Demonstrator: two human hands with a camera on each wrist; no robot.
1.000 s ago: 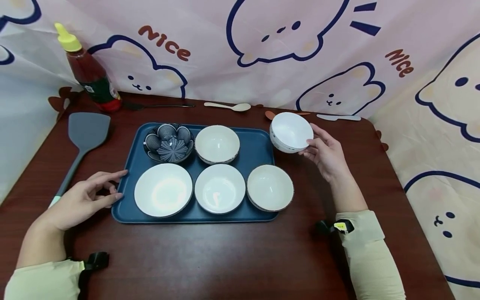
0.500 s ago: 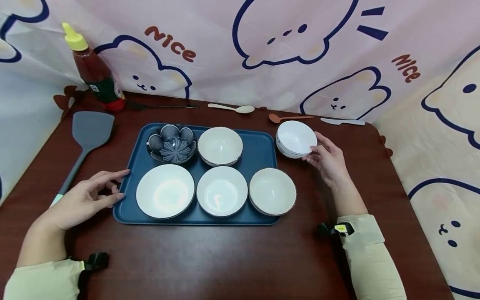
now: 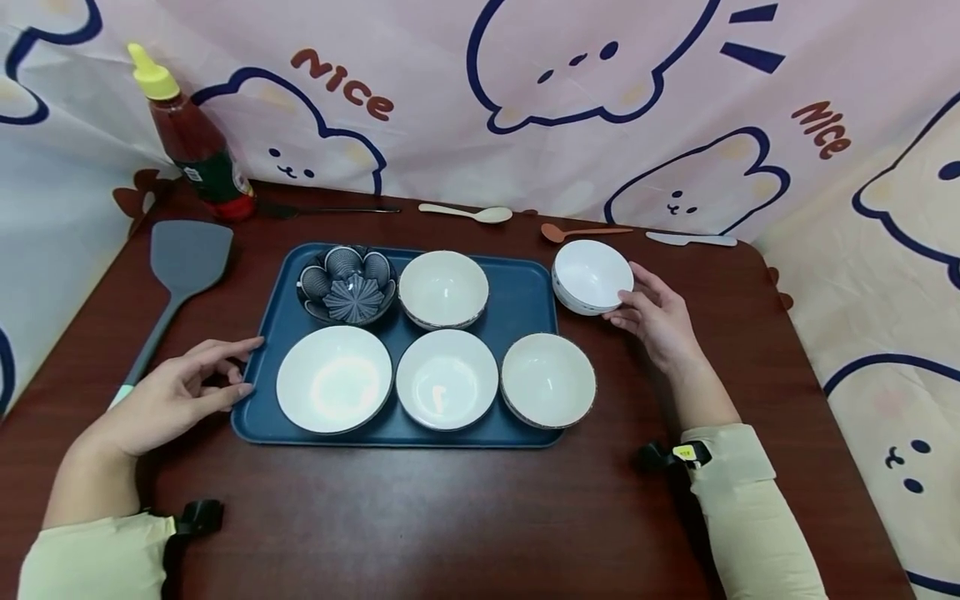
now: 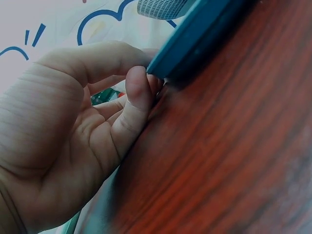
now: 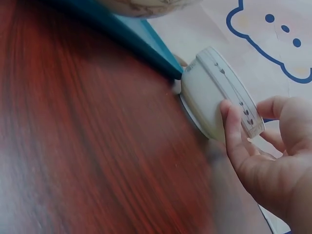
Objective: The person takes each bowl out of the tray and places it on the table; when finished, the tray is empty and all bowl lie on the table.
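Observation:
My right hand (image 3: 654,321) pinches the near right side of a small white bowl (image 3: 592,273). In the right wrist view that bowl (image 5: 204,92) shows a leaf pattern below its rim, and its base looks to be on the table beside the tray corner. My left hand (image 3: 183,387) touches the left rim of a blue tray (image 3: 517,296) with thumb and index finger. On the tray are a dark petal-shaped bowl (image 3: 348,287), a cream bowl (image 3: 444,287), a wide white bowl (image 3: 333,379) and a smaller white bowl (image 3: 447,379). Another cream bowl (image 3: 547,379) overhangs the right rim.
A grey spatula (image 3: 191,258) lies left of the tray. A red sauce bottle (image 3: 198,150) stands at the back left. Along the back edge lie a dark utensil (image 3: 345,209), a white spoon (image 3: 480,214), a brown spoon (image 3: 585,232) and a white knife (image 3: 690,239).
The right hand has lowered the small white bowl beside the tray's back right corner and levelled it, uncovering the brown spoon. The left hand stays at the tray rim. The head view has shifted slightly.

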